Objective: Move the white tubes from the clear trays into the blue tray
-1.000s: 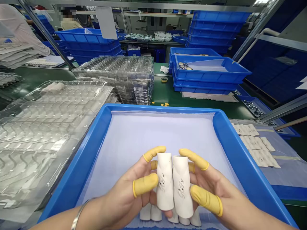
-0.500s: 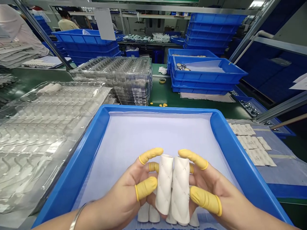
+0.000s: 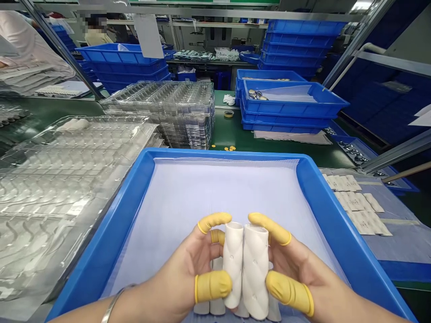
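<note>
While the left hand [image 3: 182, 264] and the right hand [image 3: 299, 269] each clasp one white tube [image 3: 233, 264], the two tubes stand upright side by side, touching each other, above the near middle of a blue tray [image 3: 222, 154]. Both hands are closed firmly around them. Three yellow finger cots [image 3: 214, 222] show on the left hand and two on the right, and a metal bangle [image 3: 112, 303] circles the left wrist. At least four more white tubes [image 3: 217, 307] lie under the hands on the tray's white liner [image 3: 218, 193].

The tray sits on a green tabletop [image 3: 235, 134]. Beyond its left edge lies one loose clear plastic tray [image 3: 67, 179], with a tall stack of clear plastic trays [image 3: 161, 116] behind it. Near the far edge of the blue tray are a few small yellow discs [image 3: 230, 148], a roll of tape [image 3: 229, 114] and a white cloth [image 3: 229, 99]. Past its right edge, paper pads [image 3: 357, 202] lie in rows, and stacked blue crates [image 3: 289, 101] hold metal parts [image 3: 255, 94]. A co-worker [image 3: 96, 33] stands far back.
</note>
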Motion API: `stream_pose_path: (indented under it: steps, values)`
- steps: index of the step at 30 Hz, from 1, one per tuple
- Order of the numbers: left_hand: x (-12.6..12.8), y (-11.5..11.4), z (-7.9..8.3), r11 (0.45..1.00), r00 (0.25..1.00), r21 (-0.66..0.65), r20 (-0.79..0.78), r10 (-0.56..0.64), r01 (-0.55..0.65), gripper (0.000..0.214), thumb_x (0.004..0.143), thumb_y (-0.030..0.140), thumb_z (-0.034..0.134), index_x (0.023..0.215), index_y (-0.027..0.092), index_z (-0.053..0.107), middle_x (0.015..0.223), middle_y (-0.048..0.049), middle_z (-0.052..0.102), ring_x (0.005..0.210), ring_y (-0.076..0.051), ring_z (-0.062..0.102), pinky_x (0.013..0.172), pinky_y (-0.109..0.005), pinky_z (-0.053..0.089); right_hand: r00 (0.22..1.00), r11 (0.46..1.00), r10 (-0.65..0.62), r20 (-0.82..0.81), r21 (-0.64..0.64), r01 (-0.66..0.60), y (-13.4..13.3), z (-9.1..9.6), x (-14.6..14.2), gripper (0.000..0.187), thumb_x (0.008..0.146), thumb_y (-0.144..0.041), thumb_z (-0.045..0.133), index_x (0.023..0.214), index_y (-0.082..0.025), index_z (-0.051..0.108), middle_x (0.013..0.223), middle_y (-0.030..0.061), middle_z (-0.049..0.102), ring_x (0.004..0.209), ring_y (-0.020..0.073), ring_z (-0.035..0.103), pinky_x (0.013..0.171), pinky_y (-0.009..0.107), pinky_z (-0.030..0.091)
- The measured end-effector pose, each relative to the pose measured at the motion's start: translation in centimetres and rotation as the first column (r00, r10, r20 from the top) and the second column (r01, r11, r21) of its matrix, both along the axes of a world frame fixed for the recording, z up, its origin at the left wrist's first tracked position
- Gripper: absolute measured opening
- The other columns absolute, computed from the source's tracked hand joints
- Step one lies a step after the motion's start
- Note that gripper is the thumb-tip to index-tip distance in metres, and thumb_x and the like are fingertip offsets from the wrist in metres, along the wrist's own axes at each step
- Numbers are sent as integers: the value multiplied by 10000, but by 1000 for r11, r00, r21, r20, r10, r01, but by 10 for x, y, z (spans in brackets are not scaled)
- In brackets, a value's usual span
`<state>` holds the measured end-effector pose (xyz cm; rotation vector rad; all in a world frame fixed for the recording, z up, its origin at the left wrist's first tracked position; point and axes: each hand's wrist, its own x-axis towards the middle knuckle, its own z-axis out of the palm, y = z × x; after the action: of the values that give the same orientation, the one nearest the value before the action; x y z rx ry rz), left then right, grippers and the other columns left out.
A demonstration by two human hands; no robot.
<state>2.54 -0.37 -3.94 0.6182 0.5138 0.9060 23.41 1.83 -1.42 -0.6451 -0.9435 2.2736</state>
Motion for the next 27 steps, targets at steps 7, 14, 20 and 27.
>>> stream_pose_path:
  steps: [7,14,20,27]
  values:
    - [-4,1,6,999,1000,16,-11,28,-28,550,772,274,756,1246,356,490,1055,-29,605,956,-170,613,770,-285,499,1000,999,-29,-7,-15,29,3,1,2,456,915,-314,735,1287,-466,521,1143,-22,638,1107,149,586,910,265,486]
    - [0,0,8,1000,999,-6,-31,10,-10,499,812,316,707,1252,402,487,1044,-7,584,712,-124,674,631,-256,538,997,998,-63,46,-4,63,5,-3,-1,459,872,-356,775,1268,-430,555,1152,4,606,1085,200,585,875,312,508]
    - [0,0,2,1000,1000,-14,-21,-1,1,506,800,290,722,1233,396,483,985,-2,578,702,-118,664,541,-184,529,999,999,-30,14,-33,30,4,-2,-4,467,878,-340,772,1265,-445,533,1081,10,621,985,232,644,789,364,540]
    - [-1,3,14,997,998,-80,55,26,-22,422,841,218,661,1216,363,533,991,-10,603,816,-140,648,653,-233,522,998,999,-36,54,4,36,5,-2,-3,427,902,-386,731,1269,-457,526,991,-14,647,794,213,704,647,279,537]
